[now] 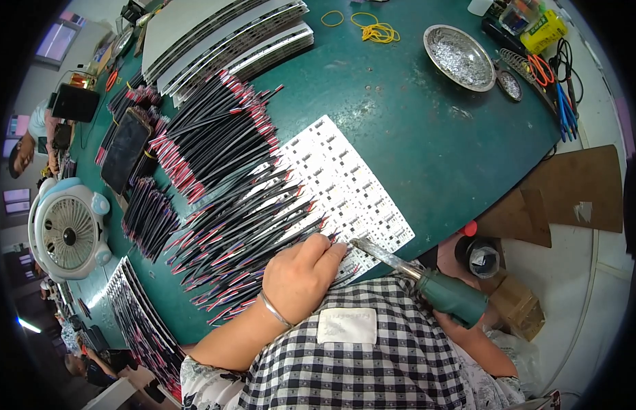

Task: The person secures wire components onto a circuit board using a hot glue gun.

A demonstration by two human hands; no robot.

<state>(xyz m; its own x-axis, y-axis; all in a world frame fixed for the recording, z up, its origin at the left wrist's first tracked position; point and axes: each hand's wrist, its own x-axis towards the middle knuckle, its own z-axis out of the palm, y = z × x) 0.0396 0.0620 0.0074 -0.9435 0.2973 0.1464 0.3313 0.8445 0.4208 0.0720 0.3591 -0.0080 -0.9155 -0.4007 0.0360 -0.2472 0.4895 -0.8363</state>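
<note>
Head view: nearest is a black-and-white checked apron [283, 369] with a pale patch [346, 326] sewn to its front. Right hand [454, 324], partly hidden beneath the tool, has its fingers clamped around the green handle of a soldering iron [451, 295]; the iron's metal shaft slants up and left, its tip over the near part of a white circuit board panel [338, 171]. Left hand [301, 270], with a bracelet [273, 311] at the wrist, lies just left of that tip; its fingers are curled and drawn together, though whether they pinch a wire cannot be told. The panel lies flat and askew on a green table [468, 178], its left part covered by rows of black wires [246, 222] with red and white ends. To the left stand a further set of wired panels [143, 318] and a white-and-blue fan [68, 232]. Beyond the covered panel lies a thick wire bundle [212, 130], with a dark phone [126, 152] on its left. Farther off are stacked panels [225, 34], yellow rubber bands [377, 31] and, to the right, a metal bowl [460, 58] containing silvery bits. At far left, another person [41, 133] is partly visible.
</note>
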